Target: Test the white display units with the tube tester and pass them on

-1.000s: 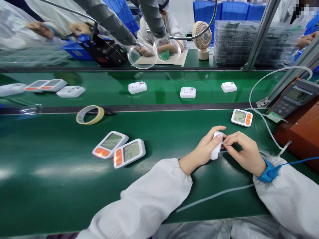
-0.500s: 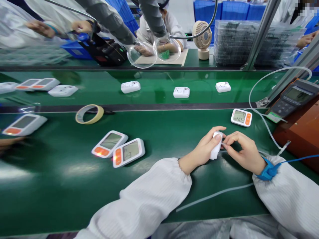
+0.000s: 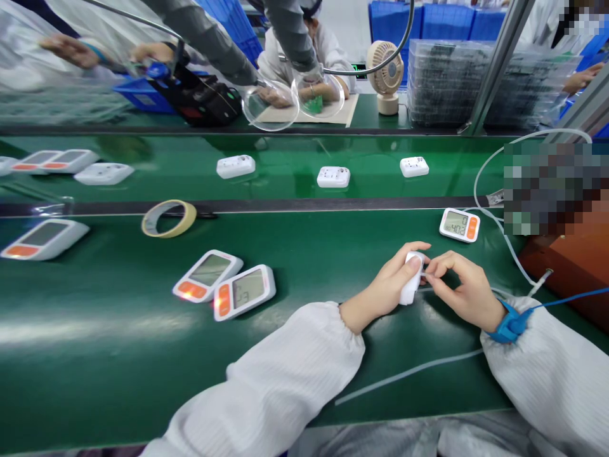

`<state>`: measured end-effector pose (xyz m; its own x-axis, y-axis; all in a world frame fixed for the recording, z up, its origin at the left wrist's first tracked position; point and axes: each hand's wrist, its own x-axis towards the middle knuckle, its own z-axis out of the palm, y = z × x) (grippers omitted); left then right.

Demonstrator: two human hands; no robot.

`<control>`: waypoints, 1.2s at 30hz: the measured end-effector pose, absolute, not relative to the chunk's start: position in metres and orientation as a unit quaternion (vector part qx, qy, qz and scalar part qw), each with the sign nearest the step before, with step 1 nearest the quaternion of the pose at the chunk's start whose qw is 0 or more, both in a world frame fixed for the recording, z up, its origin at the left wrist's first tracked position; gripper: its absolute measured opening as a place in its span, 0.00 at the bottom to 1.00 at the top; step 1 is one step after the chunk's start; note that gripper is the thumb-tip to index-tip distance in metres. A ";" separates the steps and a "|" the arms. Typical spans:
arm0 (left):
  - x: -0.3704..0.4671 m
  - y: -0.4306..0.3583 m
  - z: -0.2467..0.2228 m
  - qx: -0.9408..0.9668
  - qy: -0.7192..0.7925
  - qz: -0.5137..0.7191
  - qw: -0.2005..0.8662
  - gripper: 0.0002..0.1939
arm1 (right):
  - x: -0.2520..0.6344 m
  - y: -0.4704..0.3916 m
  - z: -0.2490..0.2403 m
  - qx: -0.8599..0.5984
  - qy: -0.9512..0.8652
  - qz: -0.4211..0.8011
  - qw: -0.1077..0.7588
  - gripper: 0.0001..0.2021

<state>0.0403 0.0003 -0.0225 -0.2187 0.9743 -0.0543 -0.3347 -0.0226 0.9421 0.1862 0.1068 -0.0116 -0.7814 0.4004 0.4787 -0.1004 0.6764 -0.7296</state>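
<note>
My left hand [image 3: 398, 273] is closed around a white blood pressure monitor [image 3: 410, 279], held on edge above the green bench so that its screen is out of sight. Against the monitor's right side, my right hand [image 3: 461, 285] pinches the end of a thin pale tube [image 3: 423, 290]; whether it is seated in the monitor cannot be made out. Just beyond my hands lies another monitor [image 3: 459, 225] with a lit display and orange buttons. Left of my left arm, a monitor [image 3: 245, 292] showing digits touches a second one [image 3: 208, 276], both with orange buttons.
A loose tube [image 3: 409, 376] lies between my forearms. Tape roll [image 3: 169, 219] and another monitor [image 3: 45, 239] are at left. Behind runs a green belt [image 3: 280, 190] with white devices [image 3: 333, 177]. An orange box [image 3: 566, 254] stands right. Co-workers sit beyond the fan [image 3: 386, 73].
White devices on the belt have slid left. A hand at the far left edge has gone from view. My two hands stay almost still on the monitor and tube.
</note>
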 end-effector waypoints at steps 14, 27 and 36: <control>0.040 0.001 -0.024 0.353 0.469 0.624 0.516 0.30 | 0.186 0.106 -0.011 -0.082 -0.852 0.405 0.321 0.08; 0.040 0.000 -0.021 0.374 0.472 0.617 0.506 0.30 | 0.185 0.106 -0.014 -0.081 -0.860 0.399 0.309 0.06; 0.040 0.000 -0.020 0.371 0.464 0.618 0.515 0.30 | 0.183 0.101 -0.014 -0.077 -0.844 0.415 0.330 0.09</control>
